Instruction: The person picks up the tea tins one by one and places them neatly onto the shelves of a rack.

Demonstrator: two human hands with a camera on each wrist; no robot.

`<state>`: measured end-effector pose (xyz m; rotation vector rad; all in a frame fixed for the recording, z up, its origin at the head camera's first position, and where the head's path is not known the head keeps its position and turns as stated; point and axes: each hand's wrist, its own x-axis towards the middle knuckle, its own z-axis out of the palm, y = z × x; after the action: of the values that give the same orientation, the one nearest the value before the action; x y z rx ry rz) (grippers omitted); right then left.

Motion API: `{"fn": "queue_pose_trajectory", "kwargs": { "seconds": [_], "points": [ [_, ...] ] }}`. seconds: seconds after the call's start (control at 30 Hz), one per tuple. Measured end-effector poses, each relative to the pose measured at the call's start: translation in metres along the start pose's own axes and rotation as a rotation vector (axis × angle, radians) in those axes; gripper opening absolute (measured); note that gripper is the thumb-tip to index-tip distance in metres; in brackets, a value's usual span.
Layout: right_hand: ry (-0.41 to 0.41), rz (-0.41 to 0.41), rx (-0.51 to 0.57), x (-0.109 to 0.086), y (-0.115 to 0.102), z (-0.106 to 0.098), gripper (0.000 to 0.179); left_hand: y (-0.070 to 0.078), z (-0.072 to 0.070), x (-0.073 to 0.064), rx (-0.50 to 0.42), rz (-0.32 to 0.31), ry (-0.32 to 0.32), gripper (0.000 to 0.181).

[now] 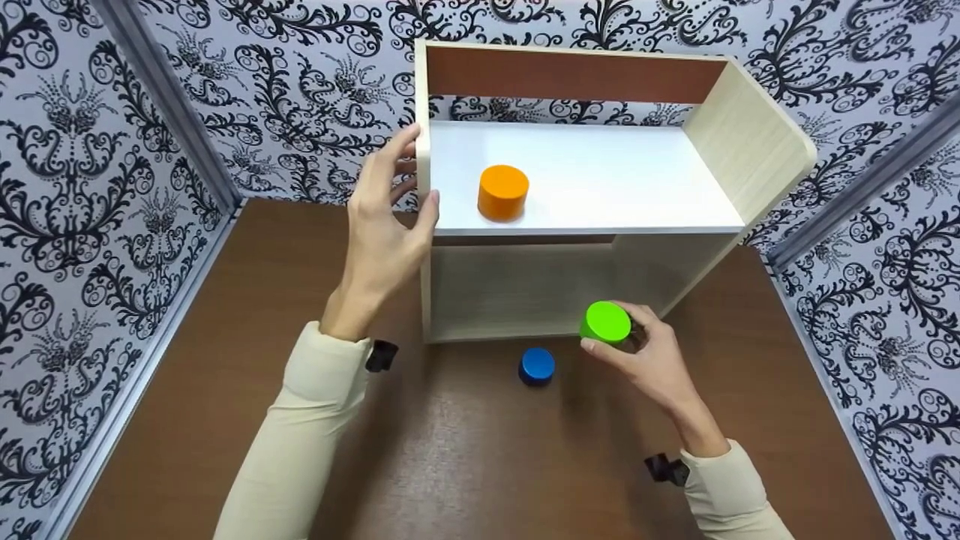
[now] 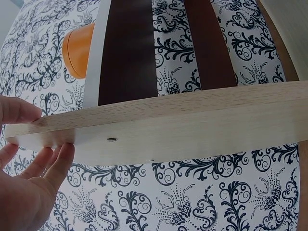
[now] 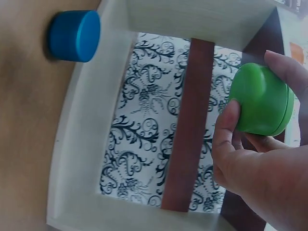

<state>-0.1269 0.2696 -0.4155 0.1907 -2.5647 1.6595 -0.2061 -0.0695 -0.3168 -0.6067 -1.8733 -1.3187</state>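
Observation:
My left hand (image 1: 386,229) grips the left side panel of a pale wooden shelf unit (image 1: 757,142), thumb on the inner face and fingers outside; the left wrist view shows the panel edge between them. My right hand (image 1: 656,360) holds a green round container (image 1: 607,322) between thumb and fingers, raised in front of the lower compartment. In the right wrist view a lid seam shows on the green container (image 3: 260,98). An orange round container (image 1: 502,193) stands on the white upper shelf (image 1: 615,172), left of its middle. A blue round container (image 1: 537,366) stands on the table before the unit.
The unit stands on a brown table (image 1: 465,465), with a reddish-brown board (image 1: 577,73) across its upper back. Patterned black-and-white panels (image 1: 300,90) with grey metal edges enclose the table at the back and both sides.

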Motion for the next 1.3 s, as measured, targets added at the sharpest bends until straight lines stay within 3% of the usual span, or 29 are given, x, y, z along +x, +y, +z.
{"fn": "queue_pose_trajectory", "kwargs": {
  "seconds": [1.3],
  "points": [
    [-0.001,-0.152,0.036,0.011,-0.063,-0.01,0.058,0.0,-0.001,0.0,-0.01,-0.008,-0.004,0.062]
  ]
}}
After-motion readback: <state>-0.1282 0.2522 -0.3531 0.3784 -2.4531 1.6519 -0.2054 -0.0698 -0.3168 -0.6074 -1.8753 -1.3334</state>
